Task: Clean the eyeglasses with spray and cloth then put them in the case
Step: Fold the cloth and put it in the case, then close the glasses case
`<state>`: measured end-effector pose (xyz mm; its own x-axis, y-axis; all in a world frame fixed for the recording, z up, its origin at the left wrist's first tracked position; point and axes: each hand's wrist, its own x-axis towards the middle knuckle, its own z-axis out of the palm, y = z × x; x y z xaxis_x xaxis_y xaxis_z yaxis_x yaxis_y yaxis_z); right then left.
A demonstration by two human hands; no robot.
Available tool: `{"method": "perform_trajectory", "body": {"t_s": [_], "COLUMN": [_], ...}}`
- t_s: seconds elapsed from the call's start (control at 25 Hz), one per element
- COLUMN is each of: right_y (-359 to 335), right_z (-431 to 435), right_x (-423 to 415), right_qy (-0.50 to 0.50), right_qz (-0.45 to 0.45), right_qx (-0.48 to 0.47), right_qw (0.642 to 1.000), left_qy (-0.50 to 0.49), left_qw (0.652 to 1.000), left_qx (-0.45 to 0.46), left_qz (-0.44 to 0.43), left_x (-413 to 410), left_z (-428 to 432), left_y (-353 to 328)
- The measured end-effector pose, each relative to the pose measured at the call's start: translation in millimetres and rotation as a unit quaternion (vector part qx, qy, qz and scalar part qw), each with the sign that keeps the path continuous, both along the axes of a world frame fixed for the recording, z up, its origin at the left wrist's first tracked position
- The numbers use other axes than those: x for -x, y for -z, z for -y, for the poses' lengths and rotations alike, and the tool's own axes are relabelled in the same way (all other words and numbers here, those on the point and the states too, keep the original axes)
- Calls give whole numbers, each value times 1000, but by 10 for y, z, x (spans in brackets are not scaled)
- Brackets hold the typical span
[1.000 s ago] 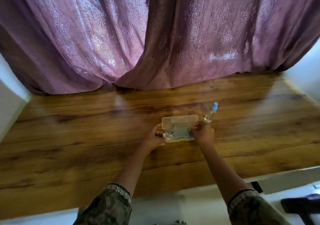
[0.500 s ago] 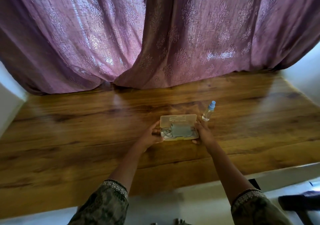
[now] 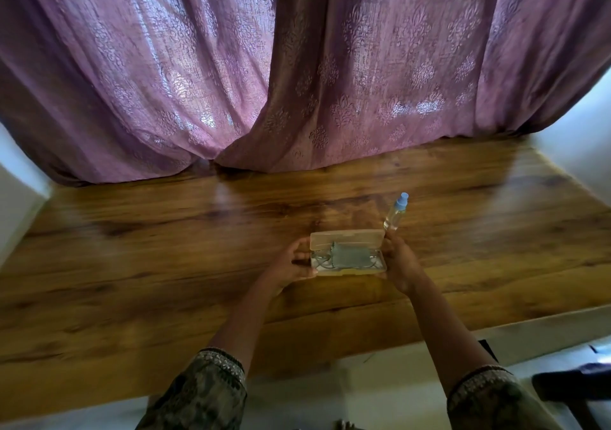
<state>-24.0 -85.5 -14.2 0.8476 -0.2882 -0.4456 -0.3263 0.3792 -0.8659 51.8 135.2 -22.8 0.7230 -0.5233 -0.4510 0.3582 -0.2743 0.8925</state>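
A pale translucent eyeglass case (image 3: 347,239) lies open on the wooden table (image 3: 165,264), its lid standing up at the back. Inside it a grey cloth (image 3: 350,257) covers most of the eyeglasses (image 3: 322,261), whose thin frame shows at the left end. My left hand (image 3: 294,262) grips the case's left end. My right hand (image 3: 398,262) holds the right end, fingers reaching up to the lid's corner. A small clear spray bottle (image 3: 396,213) with a blue cap stands just behind the case's right corner.
Purple patterned curtains (image 3: 297,65) hang down onto the back of the table. White walls stand at the left and right sides. A dark object (image 3: 572,386) lies on the floor at the lower right, past the table's near edge.
My right hand left the inside of the case and now holds its right end. The cloth lies flat over the glasses. My left hand stays at the left end.
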Motion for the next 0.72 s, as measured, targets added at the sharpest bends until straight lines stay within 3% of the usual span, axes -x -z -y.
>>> {"method": "perform_trajectory", "body": {"t_s": [0.32,0.48,0.72], "right_y": [155,178,192], "right_z": [10,29,71], "right_x": [44,53,71], "right_qy": [46,87,60], "right_qz": [6,14,-64], "right_qx": [-8,-65,48], "right_qw": [999,994,995], "left_qy": [11,-21,-106], "left_qw": [1000,996,993], "left_qx": [6,74,51], "left_qz": [12,-44,-30], "left_x": [68,85,97], "left_z": [48,76,215], "left_y": [-14,-11,-65]}}
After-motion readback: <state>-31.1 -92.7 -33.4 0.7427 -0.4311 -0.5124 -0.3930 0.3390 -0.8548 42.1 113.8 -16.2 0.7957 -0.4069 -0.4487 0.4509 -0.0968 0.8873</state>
